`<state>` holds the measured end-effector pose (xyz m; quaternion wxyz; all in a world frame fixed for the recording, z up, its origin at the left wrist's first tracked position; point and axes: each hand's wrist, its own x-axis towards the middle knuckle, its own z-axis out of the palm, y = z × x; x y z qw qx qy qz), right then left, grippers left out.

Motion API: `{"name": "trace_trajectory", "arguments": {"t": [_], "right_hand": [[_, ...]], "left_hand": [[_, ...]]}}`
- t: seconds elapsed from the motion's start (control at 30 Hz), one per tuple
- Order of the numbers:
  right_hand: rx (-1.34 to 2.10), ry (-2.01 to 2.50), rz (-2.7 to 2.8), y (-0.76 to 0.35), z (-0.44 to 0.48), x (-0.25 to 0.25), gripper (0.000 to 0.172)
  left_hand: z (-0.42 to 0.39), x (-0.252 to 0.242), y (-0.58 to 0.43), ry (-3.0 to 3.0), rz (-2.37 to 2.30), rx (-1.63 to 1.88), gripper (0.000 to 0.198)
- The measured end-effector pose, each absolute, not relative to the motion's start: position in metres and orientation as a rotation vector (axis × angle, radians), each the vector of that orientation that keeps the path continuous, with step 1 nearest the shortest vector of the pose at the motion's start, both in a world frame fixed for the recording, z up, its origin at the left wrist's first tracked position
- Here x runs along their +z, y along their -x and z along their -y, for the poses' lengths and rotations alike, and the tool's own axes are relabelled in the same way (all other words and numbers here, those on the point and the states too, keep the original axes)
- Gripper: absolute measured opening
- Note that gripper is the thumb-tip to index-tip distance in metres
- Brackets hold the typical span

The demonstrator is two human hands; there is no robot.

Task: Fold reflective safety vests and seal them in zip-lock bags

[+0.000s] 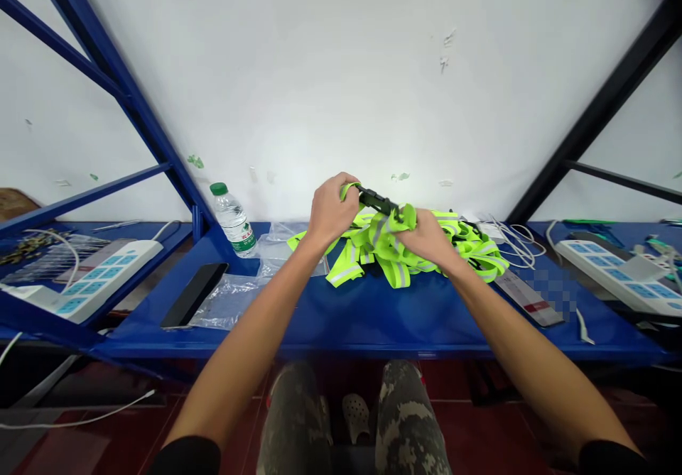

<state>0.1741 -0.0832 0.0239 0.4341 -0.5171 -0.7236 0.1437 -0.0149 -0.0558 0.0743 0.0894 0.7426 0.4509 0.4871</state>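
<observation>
Person seated at a blue shelf [373,319], both forearms stretched forward over it. Left hand [331,211] raised a little above the surface, fingers curled shut around one end of a neon yellow-green reflective strap vest [395,273], thumb side up. A black plastic buckle [379,201] juts out of that grip towards the right hand [426,237]. Right hand closed in a fist on a bunch of the same webbing just beside the buckle; whether its fingers touch the buckle itself cannot be told. The hands are close together, the buckle between them. The rest of the vest lies as a loose tangle of green bands with grey reflective stripes on the shelf, under and behind both hands, near the back wall and about mid-shelf. Left of the tangle: a clear water bottle [233,221] with a green cap, upright, near the blue upright post [160,141]. In front of the bottle, crumpled clear plastic bags [234,299], and a dark phone [195,294] lying flat just beside them. Far left, on a lower neighbouring shelf, a white power strip [101,276]. Right of the tangle: white cables [514,237] in a loose heap, a long flat grey strip [525,296] lying at a slant, and a second white power strip [612,269] further out. Camouflage-patterned trousers [405,418] show below the shelf edge.
</observation>
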Motion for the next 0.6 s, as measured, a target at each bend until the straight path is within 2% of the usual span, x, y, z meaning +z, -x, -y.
{"name": "trace_trajectory", "arguments": {"t": [0.1,0.2,0.3,0.4,0.5,0.6], "right_hand": [[0.293,1.215,1.673,-0.19,0.076,0.035,0.009],[-0.031,1.237,1.477,-0.204,0.066,0.049,0.004],[-0.3,1.252,1.328,-0.22,0.054,0.066,0.02],[-0.443,1.297,1.436,-0.239,0.044,0.081,0.026],[-0.186,1.36,1.529,-0.254,0.042,0.094,0.027],[0.239,1.393,1.455,-0.262,0.047,0.107,0.018]], "left_hand": [[0.057,0.078,0.021,-2.277,-1.265,1.408,0.026],[0.055,0.08,0.025,-2.402,-1.201,1.325,0.027],[0.048,0.082,0.035,-2.514,-1.227,1.241,0.03],[0.037,0.087,0.049,-2.526,-1.32,1.262,0.028],[0.031,0.094,0.056,-2.361,-1.394,1.338,0.023],[0.029,0.104,0.055,-1.973,-1.357,1.322,0.021]]}}
